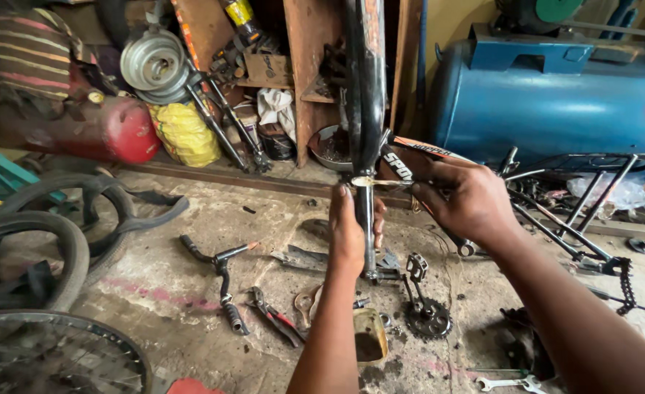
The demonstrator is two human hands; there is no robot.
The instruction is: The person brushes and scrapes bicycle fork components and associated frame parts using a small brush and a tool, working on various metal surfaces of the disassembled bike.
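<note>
A black and orange bicycle frame (367, 87) stands upright on the concrete floor in the middle of the view. My left hand (348, 233) is wrapped around its lower vertical tube. My right hand (468, 203) holds a thin metal rod (372, 181) whose tip touches the tube just above my left hand. A crank with a chainring (425, 310) lies on the floor beside the tube's base.
Handlebars (220, 277), red-handled pliers (275, 317), a spanner (511, 382) and a small tin (370, 337) lie on the floor. Tyres (52, 241) and a spoked wheel (45, 357) sit left. A blue tank (548, 102), a black rack (592, 164), a red cylinder (110, 131) and cluttered shelves (293, 66) stand behind.
</note>
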